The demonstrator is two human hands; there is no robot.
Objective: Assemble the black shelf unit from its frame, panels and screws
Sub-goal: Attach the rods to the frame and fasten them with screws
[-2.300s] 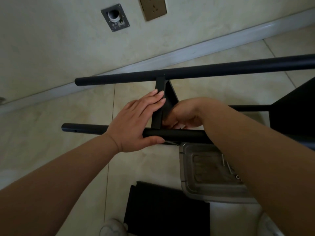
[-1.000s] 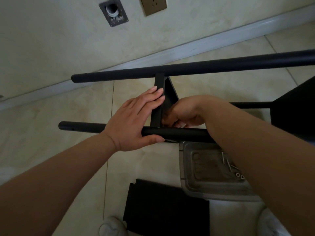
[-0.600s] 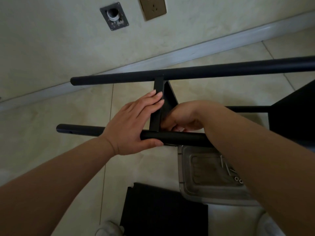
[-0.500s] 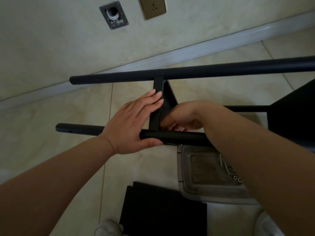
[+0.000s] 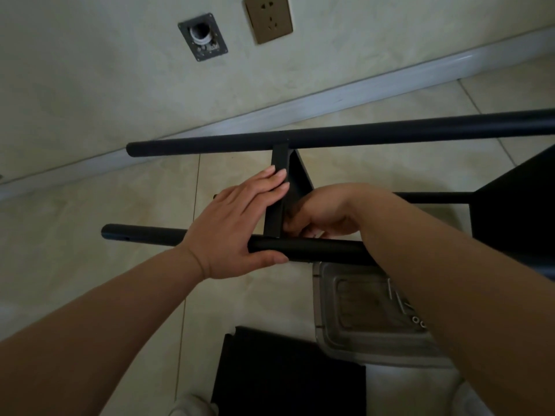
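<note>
Wall socket, round wall port, white baseboard

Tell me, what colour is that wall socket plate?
The socket plate is a brassy gold-brown, seen in the head view.
</note>
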